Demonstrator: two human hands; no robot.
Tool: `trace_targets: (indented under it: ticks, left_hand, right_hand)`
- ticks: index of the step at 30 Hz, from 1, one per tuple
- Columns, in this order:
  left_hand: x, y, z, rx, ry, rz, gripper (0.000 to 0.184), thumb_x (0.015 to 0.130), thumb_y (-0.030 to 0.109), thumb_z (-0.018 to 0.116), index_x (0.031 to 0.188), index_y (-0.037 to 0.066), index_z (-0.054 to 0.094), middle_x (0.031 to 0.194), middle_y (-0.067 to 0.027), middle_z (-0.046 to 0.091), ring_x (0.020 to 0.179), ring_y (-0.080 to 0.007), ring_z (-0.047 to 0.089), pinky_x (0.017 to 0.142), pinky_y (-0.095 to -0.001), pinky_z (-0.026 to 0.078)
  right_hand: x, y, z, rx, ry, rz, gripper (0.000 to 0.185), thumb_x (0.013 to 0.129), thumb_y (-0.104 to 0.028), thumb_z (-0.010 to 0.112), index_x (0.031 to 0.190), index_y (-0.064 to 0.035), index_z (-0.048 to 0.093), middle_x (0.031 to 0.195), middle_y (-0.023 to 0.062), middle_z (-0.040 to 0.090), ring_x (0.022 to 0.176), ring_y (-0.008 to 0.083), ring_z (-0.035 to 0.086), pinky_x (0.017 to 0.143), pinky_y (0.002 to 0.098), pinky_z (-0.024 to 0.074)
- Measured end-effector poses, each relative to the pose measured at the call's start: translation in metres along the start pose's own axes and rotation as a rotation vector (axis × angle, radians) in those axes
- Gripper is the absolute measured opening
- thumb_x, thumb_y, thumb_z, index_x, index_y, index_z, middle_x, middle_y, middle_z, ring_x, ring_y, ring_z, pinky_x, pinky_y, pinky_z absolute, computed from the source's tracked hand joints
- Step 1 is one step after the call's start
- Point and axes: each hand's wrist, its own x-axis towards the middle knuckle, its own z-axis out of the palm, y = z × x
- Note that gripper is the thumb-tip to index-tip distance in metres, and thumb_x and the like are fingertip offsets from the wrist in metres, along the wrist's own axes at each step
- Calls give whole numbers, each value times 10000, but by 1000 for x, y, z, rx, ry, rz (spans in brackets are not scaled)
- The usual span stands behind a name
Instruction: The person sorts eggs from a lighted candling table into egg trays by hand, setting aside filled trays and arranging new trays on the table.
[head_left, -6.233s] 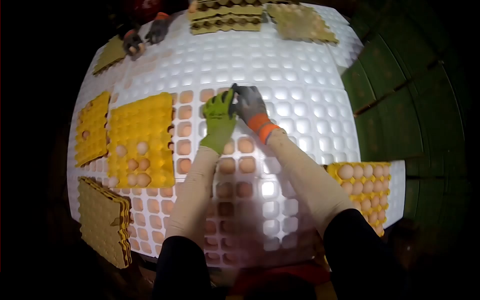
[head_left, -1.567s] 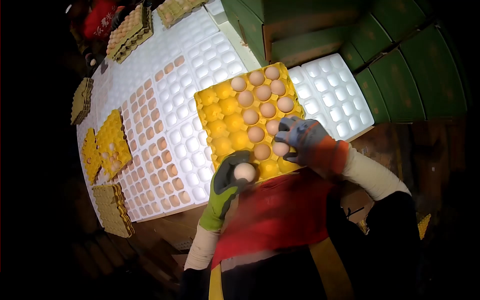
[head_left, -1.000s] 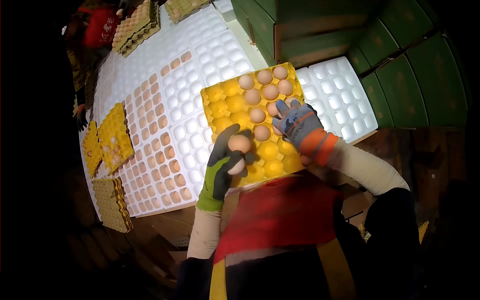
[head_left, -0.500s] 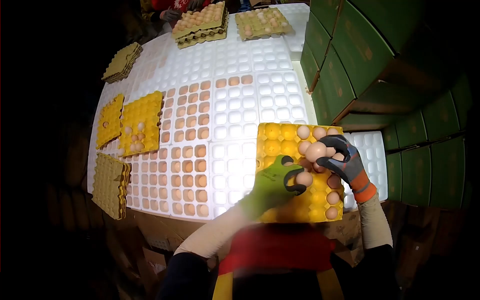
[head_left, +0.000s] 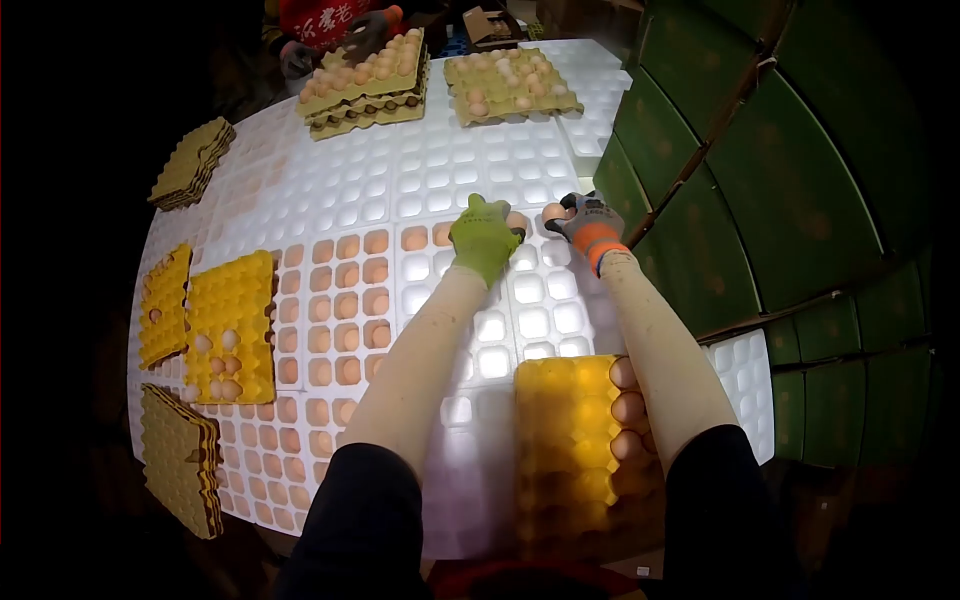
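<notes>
My left hand (head_left: 484, 238), in a green glove, is closed round an egg (head_left: 516, 222) over the white foam trays (head_left: 533, 322). Just right of it, my right hand (head_left: 592, 222), in a grey and orange glove, grips another egg (head_left: 554, 213) between thumb and fingers. Both are at the upper cells of the near foam trays. Below my forearms lies a yellow egg tray (head_left: 565, 430), with several eggs in its right part, partly hidden by my right arm. Foam cells left of my left hand hold brown eggs (head_left: 347, 304).
Yellow trays (head_left: 232, 300) with a few eggs and stacked pulp trays (head_left: 180, 455) lie at the left. Further stacks of egg-filled pulp trays (head_left: 365, 105) stand at the back, near a co-worker's gloved hands. Green boxes (head_left: 780, 180) rise along the right side.
Both hands have moved forward from the yellow tray to the foam cells, each with an egg. The view has shifted, and the co-worker's hands are now by the back stack.
</notes>
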Motion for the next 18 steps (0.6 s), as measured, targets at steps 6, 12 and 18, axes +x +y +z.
trace_targets:
  ticks: [6,12,18]
  left_hand:
    - [-14,-4,29,-246,103,306,339,903,356,666,1193,186,705,1079,-88,657,1013,-318,657,794,-464,545]
    - [-25,13,50,-248,104,374,341,922,276,649,1241,162,685,1162,-139,652,954,-325,679,786,-443,548]
    - [-12,51,85,-548,308,470,481,879,181,667,1352,118,606,1193,-128,634,1078,-359,607,925,-476,467]
  right_hand:
    - [22,44,35,129,141,-31,542,860,-523,668,1315,-230,651,1204,127,689,1126,338,659,950,435,531]
    - [-16,41,19,334,183,-161,353,996,-403,552,1295,-245,655,1288,103,654,1190,312,631,1004,409,498]
    - [4,54,67,574,229,73,404,989,-389,588,1296,-132,637,1259,193,654,1170,361,620,1013,439,463]
